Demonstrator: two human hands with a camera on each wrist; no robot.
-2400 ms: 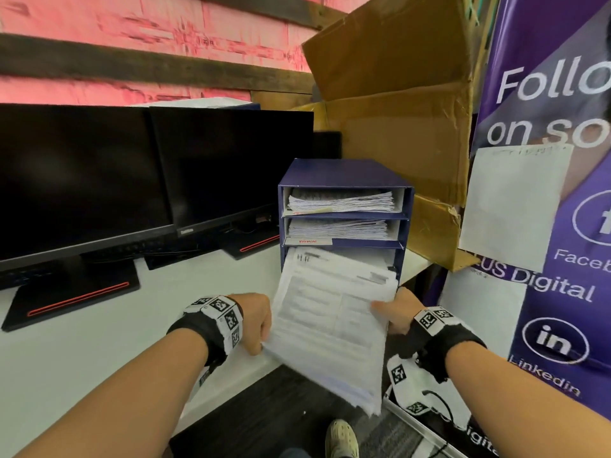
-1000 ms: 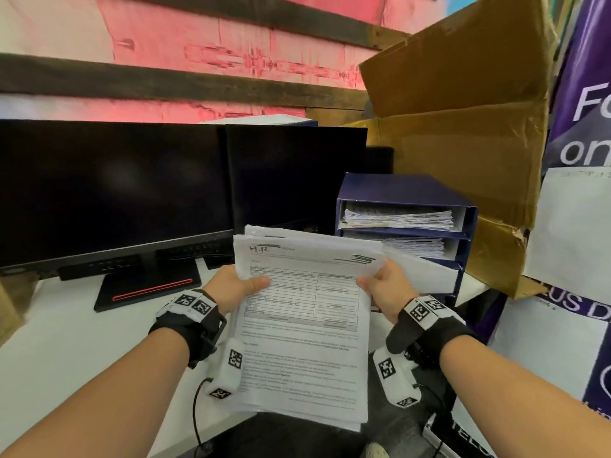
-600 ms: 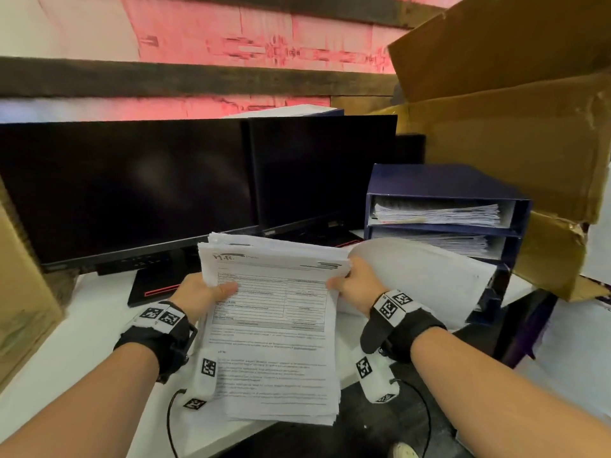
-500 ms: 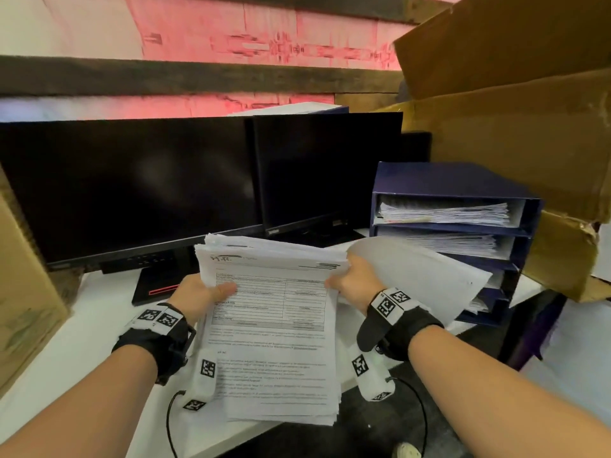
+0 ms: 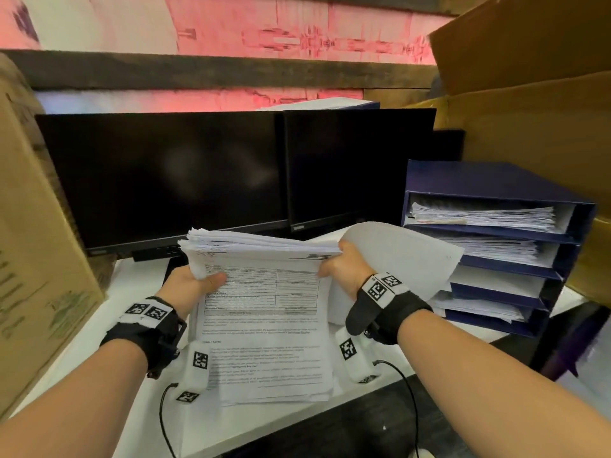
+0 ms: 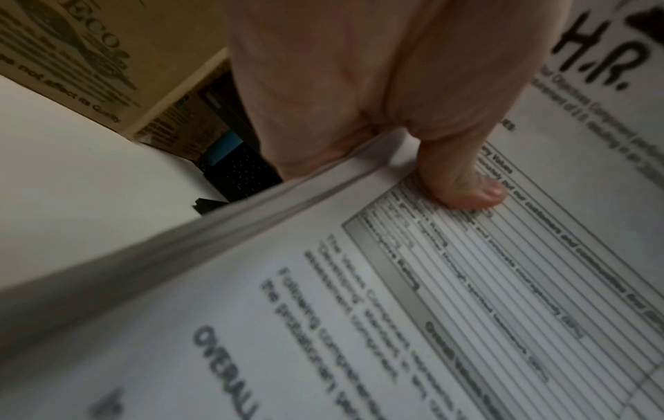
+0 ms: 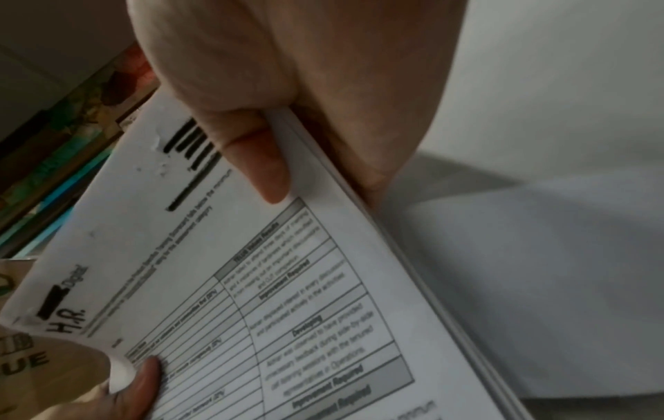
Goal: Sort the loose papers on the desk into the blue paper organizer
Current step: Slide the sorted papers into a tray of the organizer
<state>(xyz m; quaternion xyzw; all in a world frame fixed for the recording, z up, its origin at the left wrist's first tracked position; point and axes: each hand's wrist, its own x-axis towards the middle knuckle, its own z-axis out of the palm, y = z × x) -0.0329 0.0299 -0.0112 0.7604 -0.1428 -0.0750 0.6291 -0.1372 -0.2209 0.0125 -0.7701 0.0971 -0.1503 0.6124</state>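
A thick stack of printed papers (image 5: 264, 319) is held upright-tilted above the white desk (image 5: 109, 352), its lower edge near the desk's front. My left hand (image 5: 195, 285) grips its left side, thumb (image 6: 463, 182) on the top sheet. My right hand (image 5: 344, 269) grips the stack (image 7: 273, 298) at the upper right, thumb on the front page. A loose white sheet (image 5: 406, 256) curls behind my right hand. The blue paper organizer (image 5: 496, 180) stands at the right, papers in its upper shelves.
Two dark monitors (image 5: 172, 180) stand behind the stack. A cardboard box (image 5: 36, 259) rises on the left, and large open cardboard boxes (image 5: 529, 104) tower behind and right of the organizer. A black cable (image 5: 165, 418) trails over the desk's front edge.
The stack has come away from the organizer's lower shelf and leftward to in front of the monitors. In the last half second its top edge tipped further away, fanning the sheets.
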